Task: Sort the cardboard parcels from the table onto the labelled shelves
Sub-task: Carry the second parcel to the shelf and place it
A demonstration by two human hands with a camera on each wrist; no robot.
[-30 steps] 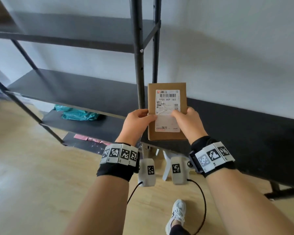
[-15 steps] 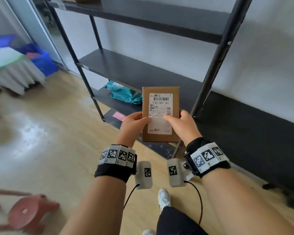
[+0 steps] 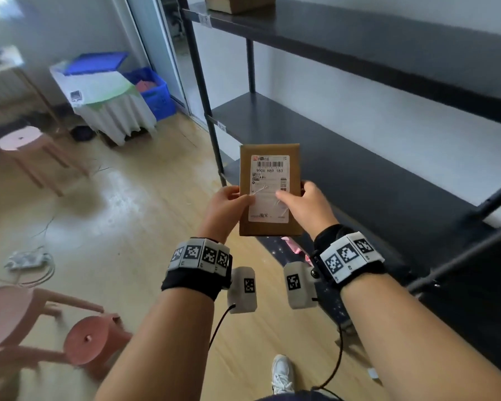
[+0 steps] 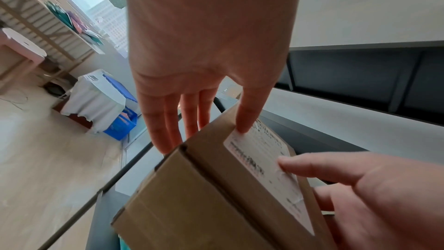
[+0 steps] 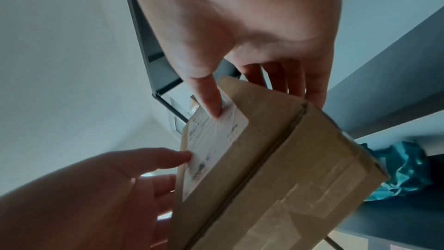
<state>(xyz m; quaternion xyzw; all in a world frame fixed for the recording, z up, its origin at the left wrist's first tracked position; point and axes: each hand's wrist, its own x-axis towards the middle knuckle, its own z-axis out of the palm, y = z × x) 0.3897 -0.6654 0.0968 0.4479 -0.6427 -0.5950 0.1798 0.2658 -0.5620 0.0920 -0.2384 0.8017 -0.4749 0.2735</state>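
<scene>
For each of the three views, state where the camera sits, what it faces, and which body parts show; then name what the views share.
Head: on the head, facing down at the parcel, shelves, both forearms, a shoe.
Left wrist: along the left hand toward the parcel; right hand shows.
Right wrist: along the right hand; left hand shows.
Shared: both hands gripping the parcel.

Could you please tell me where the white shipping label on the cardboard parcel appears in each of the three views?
Head: shipping label at centre, facing the camera.
Left wrist: lower right, seen obliquely.
Right wrist: centre left, also oblique.
Shared landmark: both thumbs press on it.
</scene>
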